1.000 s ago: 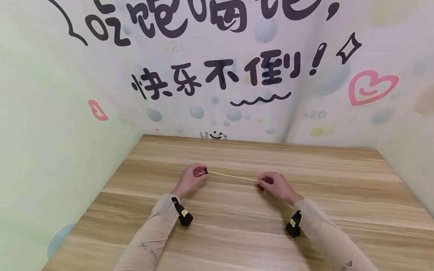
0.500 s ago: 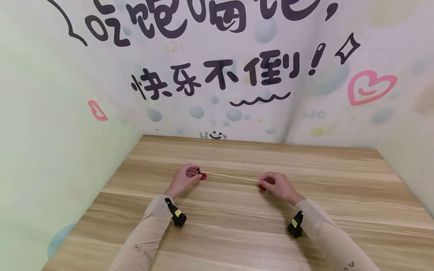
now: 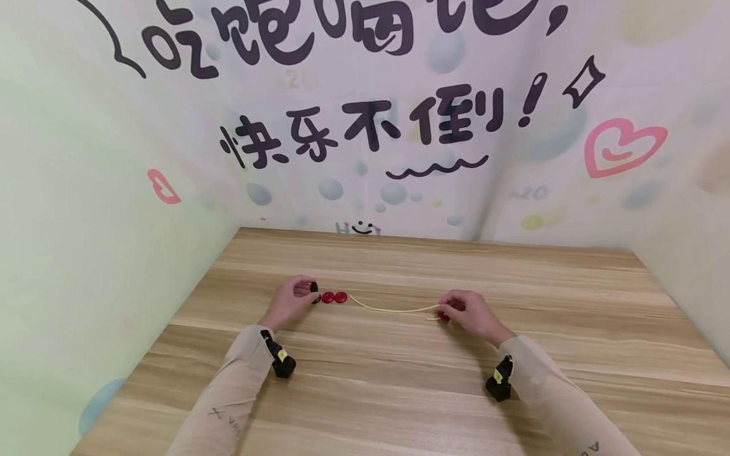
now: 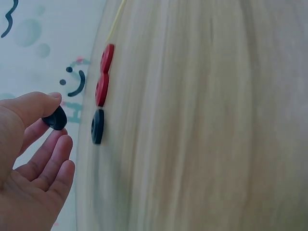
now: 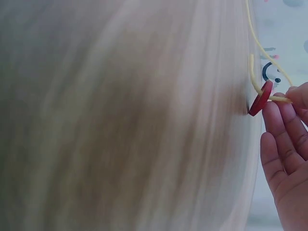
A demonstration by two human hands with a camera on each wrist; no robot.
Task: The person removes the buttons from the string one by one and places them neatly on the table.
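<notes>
Thumb and finger of my left hand (image 3: 289,303) pinch a black button (image 4: 57,119) above the table. Just below lies a second black button (image 4: 97,126), in a row with two red buttons (image 3: 327,297) (image 3: 341,297). A pale yellow cord (image 3: 393,311) runs slackly from beside the row to my right hand (image 3: 469,313), which pinches it. Near the cord's short free end (image 5: 252,67), another red button (image 5: 261,99) is threaded on it, just in front of the right fingertips. The right thumb is partly cut off in the right wrist view.
The wood-grain table (image 3: 388,392) stretches around both hands. Behind it stands a printed cloth wall (image 3: 365,190), with a pale green side wall (image 3: 114,253) at left. A black wrist camera (image 3: 282,362) sits on each sleeve.
My left hand has moved left and let go of the cord, which has gone from taut to slack. Two red buttons and a black one now show on the table. The right hand barely moved.
</notes>
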